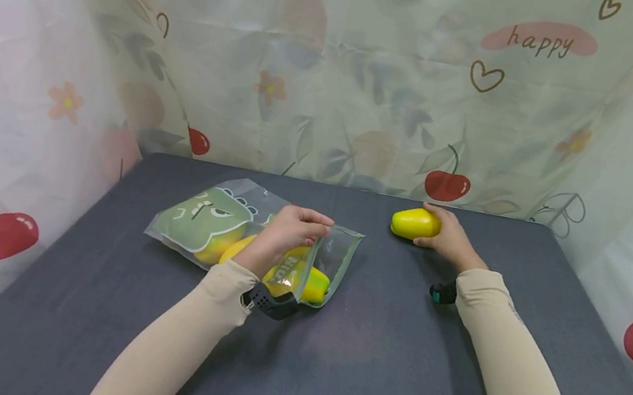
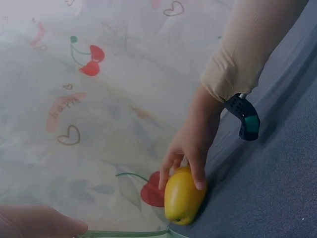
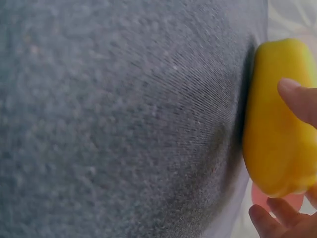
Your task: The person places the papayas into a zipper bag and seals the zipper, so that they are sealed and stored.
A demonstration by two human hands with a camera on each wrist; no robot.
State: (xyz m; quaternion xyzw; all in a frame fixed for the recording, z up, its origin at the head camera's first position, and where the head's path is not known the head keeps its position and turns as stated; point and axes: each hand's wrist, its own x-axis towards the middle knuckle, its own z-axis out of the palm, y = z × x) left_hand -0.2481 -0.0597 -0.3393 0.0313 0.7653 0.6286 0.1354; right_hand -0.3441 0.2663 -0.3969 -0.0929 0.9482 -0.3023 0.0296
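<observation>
A yellow papaya [image 1: 415, 224] with a greenish end lies on its side at the table's back right. My right hand [image 1: 450, 238] grips it from the right; in the right wrist view the thumb is on one side of the papaya [image 3: 277, 119] and fingers show by its end. My left hand [image 1: 293, 231] pinches the upper edge of a clear zip bag [image 1: 339, 249], near its opening on the right. The bag carries a green cartoon face and lies on its side with several yellow fruits [image 1: 315, 286] inside, partly covered by the print and my left hand.
The dark grey table [image 1: 362, 382] has its far edge just behind the papaya. A printed curtain [image 1: 344, 92] hangs behind it and along both sides. Each wrist wears a black camera band [image 1: 270, 301].
</observation>
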